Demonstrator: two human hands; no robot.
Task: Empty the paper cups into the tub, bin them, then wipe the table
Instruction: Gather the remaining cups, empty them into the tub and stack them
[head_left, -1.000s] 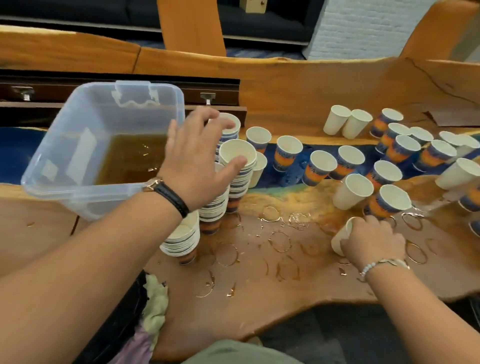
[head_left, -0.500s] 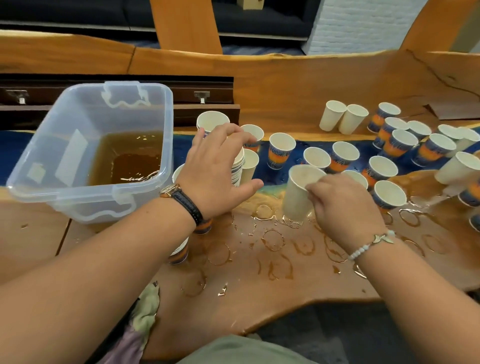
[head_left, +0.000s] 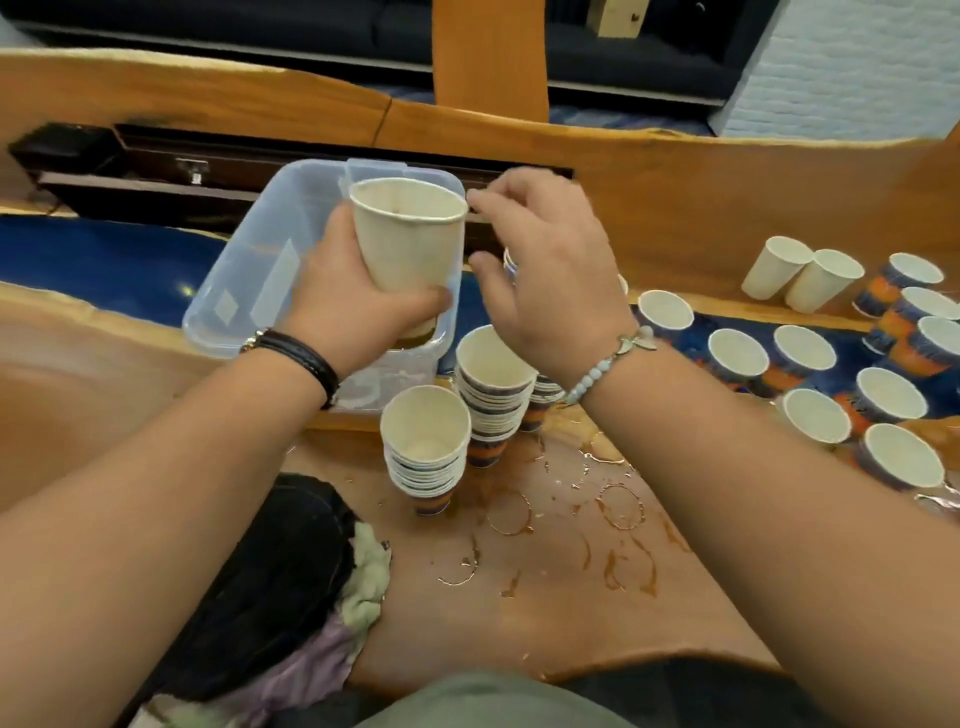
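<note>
The left hand gripped a paper cup upright over the tub; the right hand, fingers loose and empty, hovered just beside the cup's rim.

No text, brand, number or sign can be read. The cups at the right of the frame carry a blue and orange print, but it is too blurred to show any lettering. The pale patches on the wall of the tub, left of centre, show no legible marks.
</note>
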